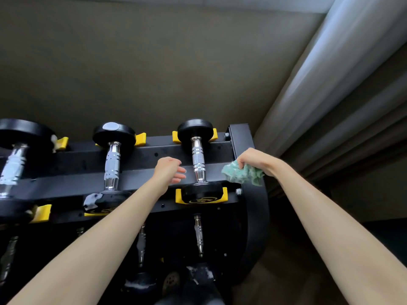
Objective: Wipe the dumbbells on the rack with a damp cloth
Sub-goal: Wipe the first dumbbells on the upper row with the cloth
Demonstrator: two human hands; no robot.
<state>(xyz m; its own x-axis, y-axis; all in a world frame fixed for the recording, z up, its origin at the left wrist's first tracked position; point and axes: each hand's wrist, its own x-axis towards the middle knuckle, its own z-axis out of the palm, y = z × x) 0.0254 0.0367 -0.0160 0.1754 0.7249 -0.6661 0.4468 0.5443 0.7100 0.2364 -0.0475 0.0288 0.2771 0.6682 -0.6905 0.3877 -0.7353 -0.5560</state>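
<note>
Cloth (pixel 242 176) bunched in right hand (pixel 253 159), leftmost dumbbell (pixel 13 164) cut off, lower dumbbells (pixel 198 234) dim

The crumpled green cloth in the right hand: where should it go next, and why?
Probably left onto the chrome knurled handle of the rightmost black dumbbell: the crumpled green cloth, gripped by the right hand, hangs just beside it without touching.

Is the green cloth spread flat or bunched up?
Bunched up: the cloth hangs crumpled from the right hand, which pinches its top edge.

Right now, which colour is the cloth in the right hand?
Green; the cloth, gripped by the right hand, shows in the head view.
</note>
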